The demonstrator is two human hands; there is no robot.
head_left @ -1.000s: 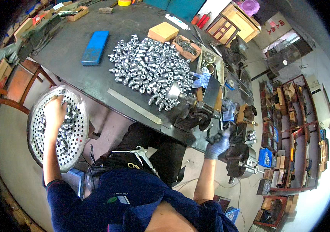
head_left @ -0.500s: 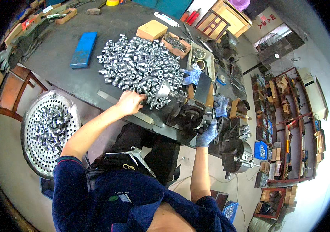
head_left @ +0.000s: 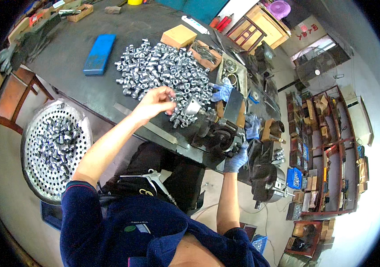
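Note:
My bare left hand (head_left: 156, 103) is raised at the near edge of a big pile of shiny metal fittings (head_left: 163, 66), its fingers and thumb pinched on what looks like one metal fitting. Just right of it is a silver conical piece (head_left: 192, 106) at the left end of a dark bench machine (head_left: 216, 133). My right hand (head_left: 237, 160), in a grey-blue glove, is closed around a black handle at the machine's near right side. The hand partly hides that handle.
A perforated metal tray (head_left: 29, 147) with more fittings stands at the left. On the bench lie a blue flat box (head_left: 99, 54), a yellowish block (head_left: 179, 35) and a carton of thin metal pins (head_left: 205, 54). An air blow gun (head_left: 156, 179) lies across my lap.
My left hand has lifted from the near edge of the pile and moved slightly up and right, fingers pinched. My right hand stays at the machine's handle. The whole view has shifted slightly.

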